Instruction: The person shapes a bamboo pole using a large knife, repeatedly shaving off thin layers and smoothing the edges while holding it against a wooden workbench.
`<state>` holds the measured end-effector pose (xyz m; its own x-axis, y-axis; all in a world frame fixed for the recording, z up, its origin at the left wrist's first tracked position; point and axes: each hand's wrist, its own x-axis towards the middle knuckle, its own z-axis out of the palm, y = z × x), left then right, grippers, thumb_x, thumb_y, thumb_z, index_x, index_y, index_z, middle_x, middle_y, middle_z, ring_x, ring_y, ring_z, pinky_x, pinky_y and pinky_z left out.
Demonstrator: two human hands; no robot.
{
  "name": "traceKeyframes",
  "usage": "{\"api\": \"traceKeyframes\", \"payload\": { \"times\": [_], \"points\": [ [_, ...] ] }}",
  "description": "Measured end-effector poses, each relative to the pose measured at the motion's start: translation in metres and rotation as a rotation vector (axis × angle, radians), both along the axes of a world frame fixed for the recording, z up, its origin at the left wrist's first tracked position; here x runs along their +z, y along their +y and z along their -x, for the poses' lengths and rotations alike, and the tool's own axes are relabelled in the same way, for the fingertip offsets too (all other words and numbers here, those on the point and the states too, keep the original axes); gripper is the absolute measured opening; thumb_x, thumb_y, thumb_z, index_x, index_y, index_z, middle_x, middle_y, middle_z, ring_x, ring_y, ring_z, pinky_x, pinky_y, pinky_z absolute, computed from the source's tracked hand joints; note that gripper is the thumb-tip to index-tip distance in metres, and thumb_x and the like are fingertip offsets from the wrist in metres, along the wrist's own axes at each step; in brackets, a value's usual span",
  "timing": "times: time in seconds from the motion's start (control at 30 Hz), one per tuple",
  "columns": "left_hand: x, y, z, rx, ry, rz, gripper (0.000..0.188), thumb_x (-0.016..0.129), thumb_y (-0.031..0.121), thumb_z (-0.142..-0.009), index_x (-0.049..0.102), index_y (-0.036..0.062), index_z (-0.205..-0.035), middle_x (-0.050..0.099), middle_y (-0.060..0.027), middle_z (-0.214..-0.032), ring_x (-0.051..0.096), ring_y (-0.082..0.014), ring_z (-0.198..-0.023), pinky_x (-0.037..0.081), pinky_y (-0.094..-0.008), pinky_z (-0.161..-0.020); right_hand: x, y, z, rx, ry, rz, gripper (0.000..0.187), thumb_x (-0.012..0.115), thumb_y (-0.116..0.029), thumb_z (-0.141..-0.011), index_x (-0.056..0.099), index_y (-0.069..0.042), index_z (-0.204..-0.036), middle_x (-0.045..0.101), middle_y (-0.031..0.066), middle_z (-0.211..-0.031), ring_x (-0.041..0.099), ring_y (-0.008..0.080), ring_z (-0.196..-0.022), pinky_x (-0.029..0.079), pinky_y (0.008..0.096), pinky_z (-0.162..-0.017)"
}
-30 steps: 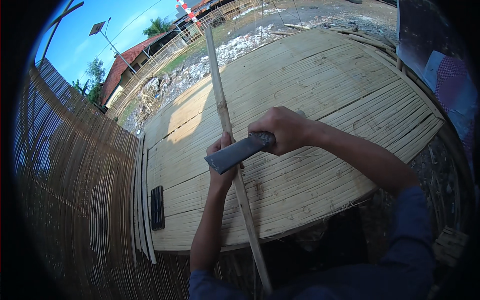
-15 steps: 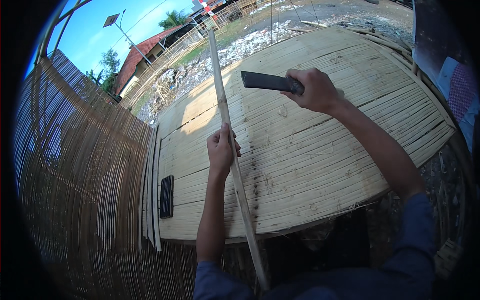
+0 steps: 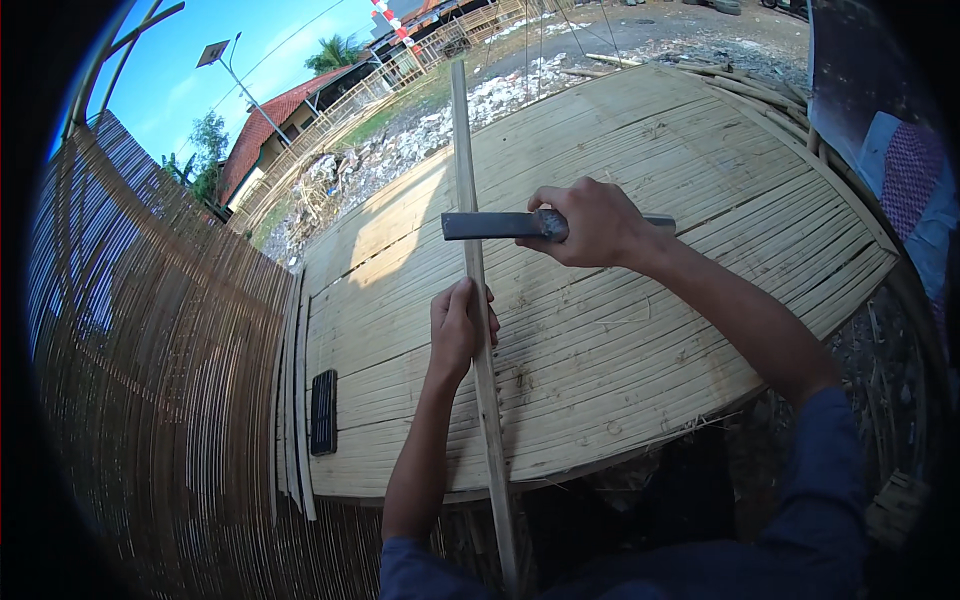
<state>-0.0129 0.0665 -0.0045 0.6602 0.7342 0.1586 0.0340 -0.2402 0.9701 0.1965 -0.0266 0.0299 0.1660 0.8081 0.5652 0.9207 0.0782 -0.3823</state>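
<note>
A long, narrow bamboo strip (image 3: 487,410) stands slanting away from me, its lower end down past the platform's near edge by my body. Around its middle, my left hand (image 3: 458,330) is closed, thumb along the front. My right hand (image 3: 595,225) grips the handle of a broad, dark, blunt-ended machete (image 3: 488,226), and the pale handle end sticks out behind the fist. The blade lies level across the strip, a little beyond my left hand; whether it touches the strip I cannot tell.
Beneath both hands spreads a slatted bamboo platform (image 3: 640,330) with small shavings on it. A dark phone (image 3: 323,412) lies at its left edge, next to a woven bamboo screen (image 3: 170,330). Cloth (image 3: 905,180) hangs at the right. Bamboo poles (image 3: 750,90) lie beyond the far edge.
The machete has come left and down, its blade now crossing the strip instead of being held off to its right. The strip stands more upright, and my left hand has shifted slightly right.
</note>
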Motion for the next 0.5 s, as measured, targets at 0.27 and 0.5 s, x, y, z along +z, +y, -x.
{"api": "traceKeyframes", "payload": {
  "times": [0.27,0.5],
  "points": [
    [-0.002,-0.028,-0.005,-0.255,0.058,0.034,0.043,0.031,0.037,-0.099,0.052,0.0022,-0.085,0.055,-0.0055,-0.058,0.051,-0.0104,-0.046,0.043,-0.0241,-0.045,0.013,-0.009,0.025,0.022,0.142,0.204,0.056,0.067,-0.059,-0.071,0.066,-0.004,-0.083,0.062,0.0079,-0.063,0.066,0.0242,-0.065,0.052,0.0346,-0.064],
    [-0.007,-0.031,-0.01,-0.282,0.11,0.059,0.048,0.027,0.041,-0.099,0.053,0.0012,-0.089,0.056,-0.0064,-0.061,0.054,-0.0126,-0.048,0.047,-0.026,-0.049,0.009,-0.005,0.019,0.019,0.201,0.302,0.051,0.068,-0.056,-0.072,0.062,-0.005,-0.071,0.058,0.0062,-0.058,0.06,0.0212,-0.057,0.048,0.0342,-0.059]
  ]
}}
